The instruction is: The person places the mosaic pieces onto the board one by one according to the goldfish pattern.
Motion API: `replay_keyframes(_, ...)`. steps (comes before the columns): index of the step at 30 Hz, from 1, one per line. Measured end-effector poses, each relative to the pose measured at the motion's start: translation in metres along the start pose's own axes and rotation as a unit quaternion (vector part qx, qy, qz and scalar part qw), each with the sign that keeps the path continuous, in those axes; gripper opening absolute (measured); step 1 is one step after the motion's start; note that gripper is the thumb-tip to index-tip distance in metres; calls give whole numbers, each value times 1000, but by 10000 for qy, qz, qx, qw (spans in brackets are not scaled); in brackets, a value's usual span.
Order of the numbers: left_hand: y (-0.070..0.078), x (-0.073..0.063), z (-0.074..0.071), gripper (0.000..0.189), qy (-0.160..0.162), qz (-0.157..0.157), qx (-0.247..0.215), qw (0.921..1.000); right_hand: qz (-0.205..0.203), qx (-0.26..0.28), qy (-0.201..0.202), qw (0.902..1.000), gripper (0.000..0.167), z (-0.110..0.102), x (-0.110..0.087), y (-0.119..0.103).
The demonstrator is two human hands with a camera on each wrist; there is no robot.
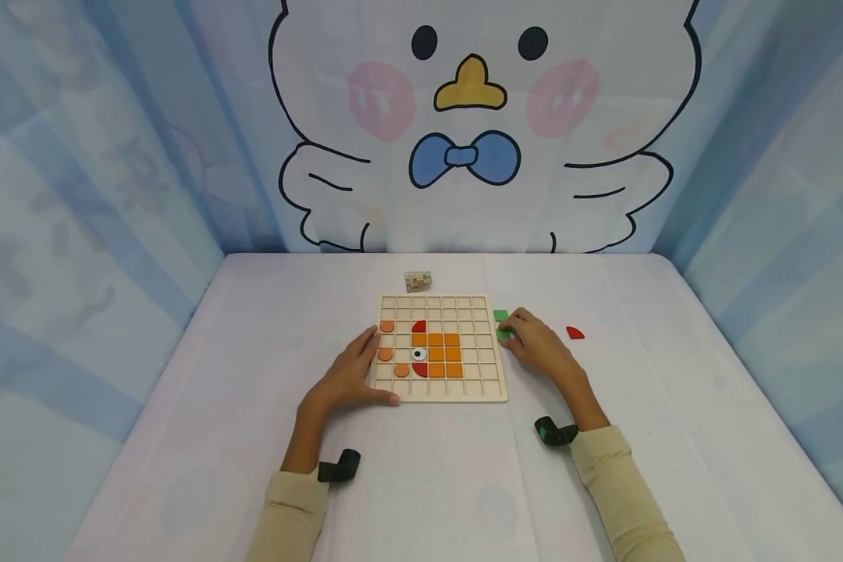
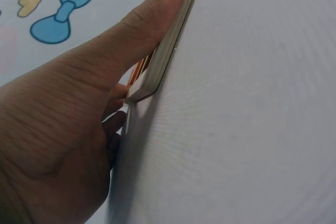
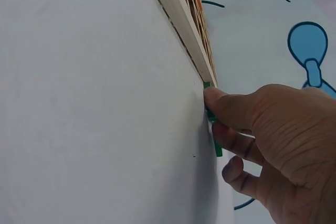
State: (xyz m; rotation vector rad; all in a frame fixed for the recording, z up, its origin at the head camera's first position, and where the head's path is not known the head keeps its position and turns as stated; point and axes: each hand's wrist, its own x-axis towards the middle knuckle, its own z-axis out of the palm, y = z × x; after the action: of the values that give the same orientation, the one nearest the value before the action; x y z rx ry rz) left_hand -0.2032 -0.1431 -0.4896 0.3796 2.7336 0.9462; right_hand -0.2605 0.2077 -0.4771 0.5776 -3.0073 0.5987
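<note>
A light wooden grid board [image 1: 476,388] lies on the table. On it are several orange square tiles [image 1: 435,340], two red quarter-round tiles [image 1: 419,370], several orange discs [image 1: 402,370] and a round eye piece [image 1: 419,354]. My left hand [image 1: 347,375] rests at the board's near left corner, its straight thumb along the near edge and its fingers by the left side. Beside the board's right edge, my right hand [image 1: 539,341] pinches a green square tile [image 1: 502,335] between thumb and fingers, partly hidden by them. Another green square tile [image 1: 501,315] lies just beyond it.
A loose red quarter-round tile [image 1: 575,332] lies right of my right hand. Behind the board sits a small patterned piece [image 1: 417,281], too small to make out. A printed cloth [image 1: 464,218] hangs behind the table [image 1: 435,484].
</note>
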Motion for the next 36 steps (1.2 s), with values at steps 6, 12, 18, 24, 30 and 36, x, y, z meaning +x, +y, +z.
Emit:
replay_keyframes(6, -1, 1, 0, 127, -34, -5, 52, 10000, 4, 73, -106, 9999, 27, -2, 3, -1)
replay_keyframes(12, 0, 1, 0, 127, -30, 1, 32, 10000, 106, 7, -235, 9997, 26, -2, 4, -2)
replay_keyframes(18, -2, 1, 0, 127, 3, 16, 31, 10000, 188, -348, -363, 9986, 26, 1, 5, -3)
replay_keyframes(24, -1, 1, 0, 127, 2, -20, 8, 10000, 104, -460, -286, 9985, 26, 1, 3, -4)
replay_keyframes(30, -3, 2, 2, 128, 6, -28, 68, 10000, 140, -391, -254, 9988, 26, -2, 1, -2)
replay_keyframes(36, -3, 3, 3, 127, 22, -32, 62, 10000, 56, -324, -85, 9994, 26, -4, 2, 1)
